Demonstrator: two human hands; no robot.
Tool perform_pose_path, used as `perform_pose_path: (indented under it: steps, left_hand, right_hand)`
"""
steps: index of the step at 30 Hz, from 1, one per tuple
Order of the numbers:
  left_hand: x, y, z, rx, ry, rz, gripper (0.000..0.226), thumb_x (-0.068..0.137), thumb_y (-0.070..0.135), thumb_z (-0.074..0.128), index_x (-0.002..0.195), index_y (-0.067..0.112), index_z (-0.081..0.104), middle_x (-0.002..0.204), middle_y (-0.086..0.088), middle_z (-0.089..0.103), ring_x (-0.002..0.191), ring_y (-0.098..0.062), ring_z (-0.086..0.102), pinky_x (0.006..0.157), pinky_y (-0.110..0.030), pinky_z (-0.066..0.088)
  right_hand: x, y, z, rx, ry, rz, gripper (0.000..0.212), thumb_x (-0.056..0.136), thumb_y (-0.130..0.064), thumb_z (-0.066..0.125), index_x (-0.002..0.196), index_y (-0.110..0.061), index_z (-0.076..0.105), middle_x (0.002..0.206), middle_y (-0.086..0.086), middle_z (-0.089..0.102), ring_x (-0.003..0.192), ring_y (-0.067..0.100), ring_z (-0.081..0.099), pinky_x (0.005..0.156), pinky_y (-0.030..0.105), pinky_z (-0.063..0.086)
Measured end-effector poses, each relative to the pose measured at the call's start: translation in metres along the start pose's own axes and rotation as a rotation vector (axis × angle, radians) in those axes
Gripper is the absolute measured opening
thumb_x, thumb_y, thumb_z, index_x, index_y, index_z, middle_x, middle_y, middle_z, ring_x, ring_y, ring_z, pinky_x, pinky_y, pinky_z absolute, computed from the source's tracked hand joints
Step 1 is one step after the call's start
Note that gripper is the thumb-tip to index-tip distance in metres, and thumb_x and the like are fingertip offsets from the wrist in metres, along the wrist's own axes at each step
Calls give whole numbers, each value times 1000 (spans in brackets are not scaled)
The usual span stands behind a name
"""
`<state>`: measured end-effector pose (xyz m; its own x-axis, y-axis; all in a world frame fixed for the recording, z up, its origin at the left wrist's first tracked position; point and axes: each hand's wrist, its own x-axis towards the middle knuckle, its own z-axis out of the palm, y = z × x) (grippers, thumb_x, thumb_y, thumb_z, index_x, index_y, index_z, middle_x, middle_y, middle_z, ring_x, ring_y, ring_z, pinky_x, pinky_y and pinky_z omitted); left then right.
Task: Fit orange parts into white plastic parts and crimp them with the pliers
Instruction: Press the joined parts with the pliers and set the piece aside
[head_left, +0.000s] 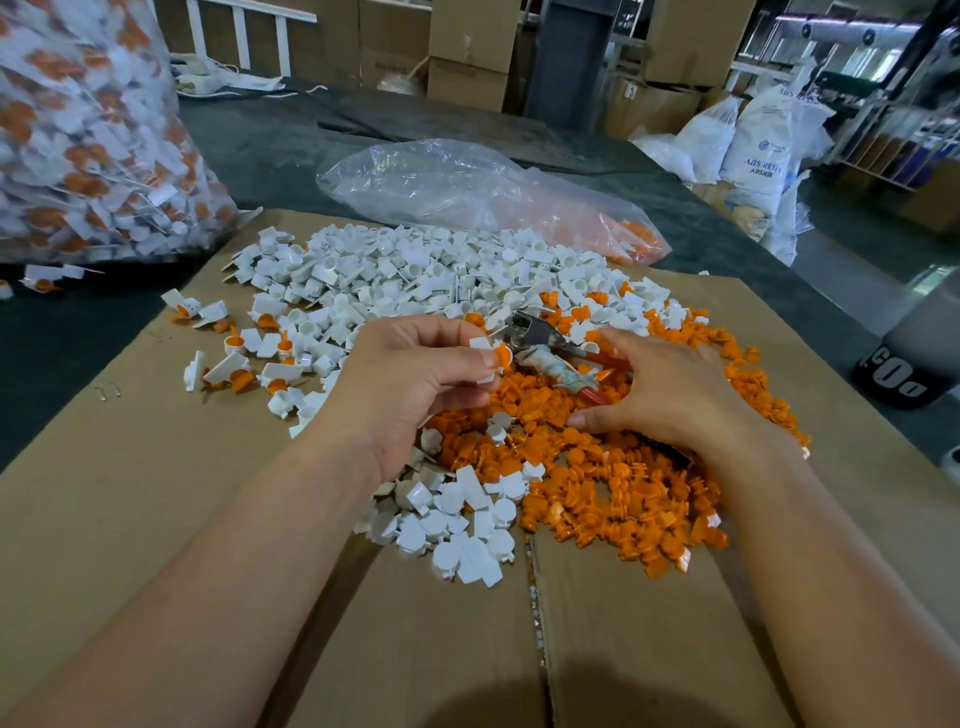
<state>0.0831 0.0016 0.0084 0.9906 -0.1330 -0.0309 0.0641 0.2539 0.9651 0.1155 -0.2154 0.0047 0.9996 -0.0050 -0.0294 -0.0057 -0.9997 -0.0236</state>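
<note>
A flat brown cardboard sheet (156, 519) covers the dark table, and a big clear plastic bag of assembled white-and-orange pieces (78, 130) stands at its far left corner. A wide heap of white plastic parts (415, 270) lies on the sheet's far side, and a pile of small orange parts (623, 483) lies nearer and to the right. The right hand (670, 389) hovers with its fingers spread and holding nothing, over the red-handled metal pliers (545, 343), which lie on the orange pile. The left hand (415, 374) pinches a white part with an orange part in it (496, 356) just beside the pliers' head.

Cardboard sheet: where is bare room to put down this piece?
For the piece in the left hand, bare cardboard lies left of that arm, below the scattered fitted pieces, and between both arms at the near edge. The middle is crowded: white parts, orange parts and pliers.
</note>
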Motion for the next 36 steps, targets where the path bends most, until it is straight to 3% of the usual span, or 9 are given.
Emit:
perform_pose_path:
  steps: [4, 8, 10, 14, 17, 21, 23, 29, 36]
  left_hand:
    - [1, 0, 0, -10, -1, 5, 15, 72, -10, 65, 67, 4, 64, 56, -5, 64, 53, -13, 62, 49, -17, 50]
    - [1, -1, 0, -24, 8, 15, 16, 75, -11, 63, 68, 3, 62, 55, -2, 63, 53, -12, 62, 50, -17, 51]
    - [1, -1, 0, -42, 17, 12, 17, 77, -12, 61, 70, 4, 61, 53, 1, 63, 53, -10, 63, 50, -17, 51]
    - [3, -2, 2, -80, 48, 7, 18, 81, -11, 57, 72, 4, 58, 51, 3, 61, 51, -8, 62, 51, -17, 52]
    - [4, -3, 4, -131, 63, 38, 21, 83, -11, 55, 71, 6, 57, 52, 3, 59, 51, -7, 62, 51, -17, 51]
    - [5, -3, 7, -216, 102, 126, 17, 82, -7, 58, 73, 7, 57, 64, -3, 60, 57, -8, 63, 54, -17, 51]
    - [5, -4, 8, -244, 116, 169, 17, 82, -6, 58, 73, 8, 57, 66, -3, 60, 60, -10, 64, 56, -18, 51]
    - [6, -5, 9, -258, 153, 247, 21, 83, -7, 56, 70, 9, 56, 60, 1, 60, 56, -8, 61, 57, -19, 52]
    - [6, -4, 9, -272, 150, 264, 21, 83, -8, 56, 71, 9, 57, 60, 3, 60, 57, -9, 60, 60, -20, 54]
  right_hand:
    - [-4, -3, -4, -85, 120, -15, 103, 59, -70, 65, 144, -35, 18, 142, 3, 40, 129, 28, 35, 106, 47, 21]
    - [-12, -5, -13, -94, 286, -20, 73, 67, -44, 68, 134, -31, 43, 123, 6, 52, 119, 29, 38, 109, 52, 15]
    - [-17, -7, -16, -8, 338, -38, 62, 70, -34, 68, 129, -26, 49, 119, 6, 55, 115, 27, 41, 107, 51, 20]
    - [-23, -12, -21, 222, 466, -74, 47, 80, -20, 61, 126, -16, 50, 117, 7, 57, 109, 26, 47, 87, 36, 36]
    - [-28, -17, -21, 191, 531, -112, 33, 86, -26, 59, 115, -11, 57, 106, 9, 61, 99, 28, 50, 77, 33, 32]
    - [-36, -26, -23, 67, 572, -160, 32, 84, -36, 57, 105, -13, 63, 93, 7, 64, 90, 28, 47, 71, 28, 14]
    - [-38, -31, -23, 62, 538, -190, 34, 84, -40, 55, 107, -15, 62, 95, 5, 63, 89, 24, 45, 71, 28, 14]
    - [-42, -42, -16, 29, 440, -274, 58, 77, -54, 39, 120, -19, 56, 111, 2, 62, 105, 23, 48, 84, 32, 21]
    - [-44, -43, -15, 106, 374, -320, 57, 85, -54, 42, 128, -17, 50, 118, 3, 58, 108, 16, 45, 100, 34, 25]
